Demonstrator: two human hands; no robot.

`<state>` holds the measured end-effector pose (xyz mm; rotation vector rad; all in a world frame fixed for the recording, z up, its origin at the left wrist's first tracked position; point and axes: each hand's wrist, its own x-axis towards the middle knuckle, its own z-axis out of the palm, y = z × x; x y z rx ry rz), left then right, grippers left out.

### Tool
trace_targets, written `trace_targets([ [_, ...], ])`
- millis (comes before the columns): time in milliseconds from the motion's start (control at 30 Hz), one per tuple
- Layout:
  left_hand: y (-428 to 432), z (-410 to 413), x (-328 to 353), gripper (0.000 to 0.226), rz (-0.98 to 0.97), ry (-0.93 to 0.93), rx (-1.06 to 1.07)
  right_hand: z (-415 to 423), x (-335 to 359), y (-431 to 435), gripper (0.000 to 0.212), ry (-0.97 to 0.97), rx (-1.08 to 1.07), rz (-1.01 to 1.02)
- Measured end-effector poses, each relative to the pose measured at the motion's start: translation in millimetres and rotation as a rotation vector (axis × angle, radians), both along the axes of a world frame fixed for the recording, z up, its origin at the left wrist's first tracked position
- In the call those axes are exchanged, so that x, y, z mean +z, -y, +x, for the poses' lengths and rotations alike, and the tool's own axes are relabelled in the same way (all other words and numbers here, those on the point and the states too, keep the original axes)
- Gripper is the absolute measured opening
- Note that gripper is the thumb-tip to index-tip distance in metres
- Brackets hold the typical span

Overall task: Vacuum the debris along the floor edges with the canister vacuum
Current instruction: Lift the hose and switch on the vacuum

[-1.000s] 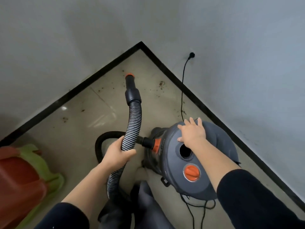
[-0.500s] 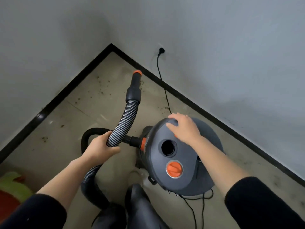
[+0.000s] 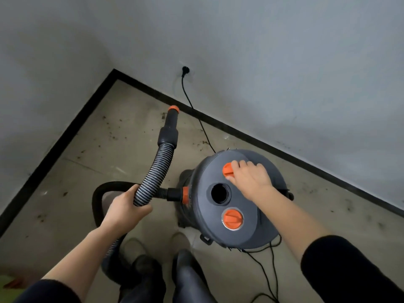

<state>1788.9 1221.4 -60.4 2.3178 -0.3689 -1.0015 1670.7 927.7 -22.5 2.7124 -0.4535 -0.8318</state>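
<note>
The vacuum (image 3: 251,232) stands upright on the floor (image 3: 87,171), near the black skirting of the right-hand wall. The left hand (image 3: 125,209) grips the ribbed hose (image 3: 160,162), fingers wrapped over it and thumb under, just left of where the hose end plugs into the vacuum's side. From the grip the hose rises to the nozzle (image 3: 171,123), which points toward the corner. Its orange tip is just beside debris (image 3: 163,115) along the skirting, and whether it touches the floor cannot be told. The right hand (image 3: 250,179) rests on the lid, pinching the far knob (image 3: 227,169), fingers across its top, thumb against its near side. The near knob (image 3: 232,218) sits uncovered. A cord (image 3: 196,115) runs from the wall plug (image 3: 185,68) to the vacuum.
</note>
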Motion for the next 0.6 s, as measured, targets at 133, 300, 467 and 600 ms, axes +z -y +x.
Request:
trace_targets([
  [133, -12, 5, -7, 0.026, -0.034, -0.018, 0.029, 15, -2, 7, 0.042, -0.157, 0.021, -0.079],
  [300, -23, 12, -15, 0.027, -0.073, -0.042, 0.075, 20, -2, -5, 0.034, -0.243, 0.003, -0.112],
  [467, -23, 12, -20, 0.024, -0.123, -0.044, 0.137, 28, -1, -8, 0.032, -0.289, -0.129, -0.09],
  [600, -24, 11, -23, 0.028, -0.158, -0.058, 0.182, 39, 6, -17, 0.032, -0.383, -0.207, -0.066],
])
